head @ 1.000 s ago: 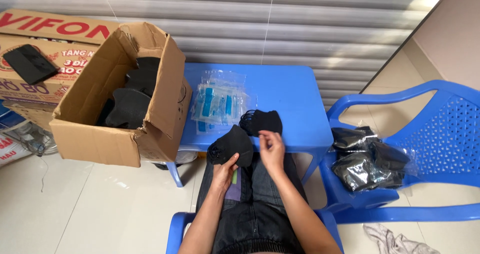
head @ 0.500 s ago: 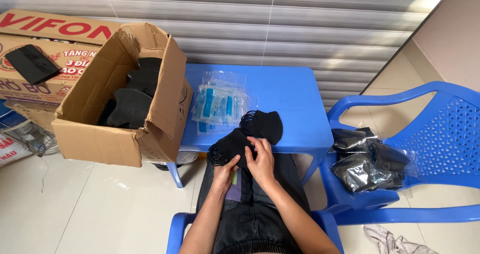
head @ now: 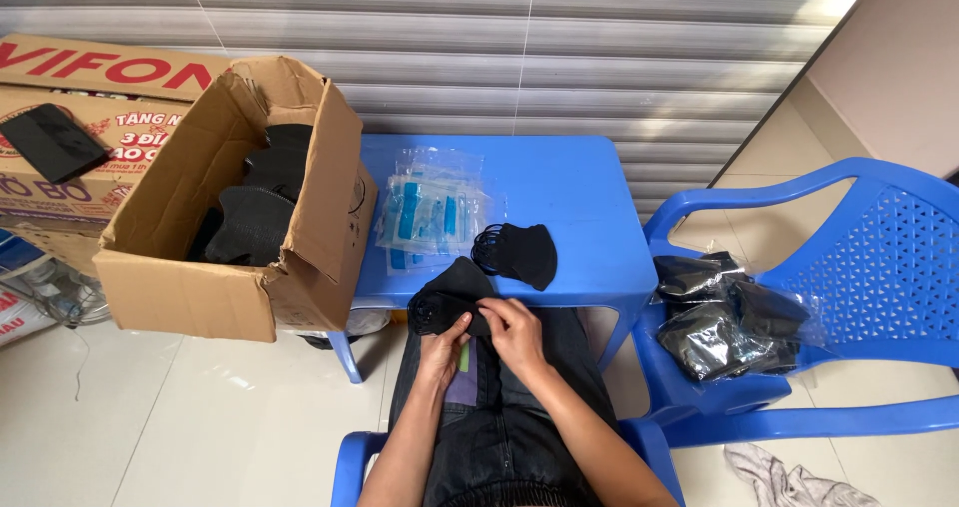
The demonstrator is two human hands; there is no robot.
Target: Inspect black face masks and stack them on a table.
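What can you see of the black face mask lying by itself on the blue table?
The black face mask lies flat near the front edge of the blue table, folded to a curved, pointed shape. It looks like soft matte fabric, with thin black ear loops bunched at its left end. It lies just right of the clear packets and beyond the right hand, apart from both hands.

- The right hand (head: 516,332), raised over the table edge a second ago, is now lowered onto the lap beside the left hand (head: 445,342).
- The black mask (head: 452,299) is now pinched by both hands.
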